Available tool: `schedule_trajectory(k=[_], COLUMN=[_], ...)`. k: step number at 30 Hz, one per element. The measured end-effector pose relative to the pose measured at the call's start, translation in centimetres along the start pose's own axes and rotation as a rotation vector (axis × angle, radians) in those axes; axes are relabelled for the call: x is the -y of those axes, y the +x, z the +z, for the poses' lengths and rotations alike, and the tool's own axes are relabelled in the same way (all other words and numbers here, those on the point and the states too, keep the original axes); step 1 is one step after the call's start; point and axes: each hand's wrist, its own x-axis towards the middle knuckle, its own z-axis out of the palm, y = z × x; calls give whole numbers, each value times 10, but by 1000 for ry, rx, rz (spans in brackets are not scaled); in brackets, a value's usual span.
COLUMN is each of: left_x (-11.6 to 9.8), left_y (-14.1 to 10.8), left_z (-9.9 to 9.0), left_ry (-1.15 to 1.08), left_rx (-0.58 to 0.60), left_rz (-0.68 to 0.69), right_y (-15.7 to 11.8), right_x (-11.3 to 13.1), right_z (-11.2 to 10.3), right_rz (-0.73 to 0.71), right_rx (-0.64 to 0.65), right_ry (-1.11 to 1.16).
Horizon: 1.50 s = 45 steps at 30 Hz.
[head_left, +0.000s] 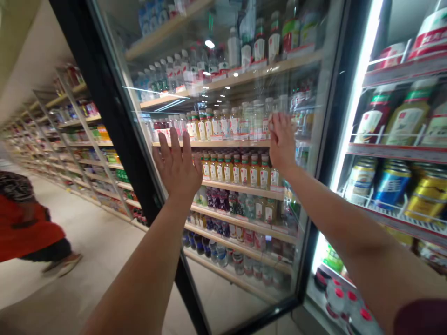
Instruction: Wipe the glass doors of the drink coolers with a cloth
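A glass fridge door [240,274] in a black frame stands swung out in front of me. My left hand [179,165] is raised flat to the glass on its left side, fingers spread, with nothing seen in it. Further right, my right hand [281,142] is up at the pane too, its fingers stretched upward and close together. Pale blur borders those fingers; I cannot tell whether it is a cloth or a reflection. Through the glass show shelves of bottled drinks, among them a row of yellow juice bottles [244,173].
The lit fridge on the right holds juice bottles [407,114], a blue can [393,186] and red-capped bottles [337,300]. Long store shelves [84,135] run along the left. A person in orange [28,228] is on the pale floor [87,284] at the left.
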Motion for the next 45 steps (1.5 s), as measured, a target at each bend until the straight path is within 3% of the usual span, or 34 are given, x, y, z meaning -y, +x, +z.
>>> schedule_trajectory(k=[1, 4, 6, 8, 10, 12, 13, 14, 17, 18, 20, 23, 25, 30, 31, 35, 36, 38, 41, 42, 43, 45], left_x=[-1, -1, -2, -2, -3, -4, -4, -4, -4, -3, -2, -1, 1, 4, 5, 5, 6, 6, 7, 7, 7, 7], left_y=[0, 0, 1, 1, 1, 1, 2, 2, 2, 2, 1, 1, 1, 2, 2, 3, 3, 3, 1, 0, 0, 0], left_z=[-1, -2, -2, -3, -3, -4, -4, -4, -4, -4, -4, -3, -2, -1, -1, 2, 2, 4, 5, 5, 5, 5], left_ry=[-12, -47, -48, -39, -44, -67, -78, -84, -77, -68, -48, -28, -20, 17, 18, -11, -27, -74, -110, -100, -83, -46], left_rx=[-3, -20, -23, -15, -4, 0, 0, -3, -11, -12, -8, -1, 4, 21, 29, 47, 50, 48, 32, 30, 30, 28], left_rz=[2, 6, 1, -7, -18, -32, -37, -40, -17, -9, -5, -17, -10, 15, 17, -6, -14, -25, -26, -25, -21, -19], right_y=[-21, -71, -65, -31, 5, 16, 9, -3, -41, -43, -27, 16, 26, 18, 27, 83, 91, 96, 95, 98, 102, 113], right_x=[14, 44, 45, 33, 21, 21, 26, 34, 58, 61, 59, 49, 50, 68, 68, 61, 61, 65, 71, 71, 71, 71], right_z=[3, 5, 2, 0, 1, 3, 4, 5, 8, 8, 9, 12, 14, 21, 22, 28, 29, 28, 21, 18, 17, 17], right_rz=[-70, -407, -491, -365, -132, -22, -48, -131, -569, -629, -578, -241, -139, -450, -423, -41, -30, -222, -625, -664, -627, -348], right_rx=[41, 333, 367, 260, 116, 49, 55, 94, 294, 303, 247, 80, 55, 347, 335, 57, 34, 94, 197, 195, 170, 95], right_ry=[19, 101, 101, 61, 19, 10, 17, 32, 95, 91, 61, 25, 13, 46, 43, -54, -77, -95, -76, -72, -73, -97])
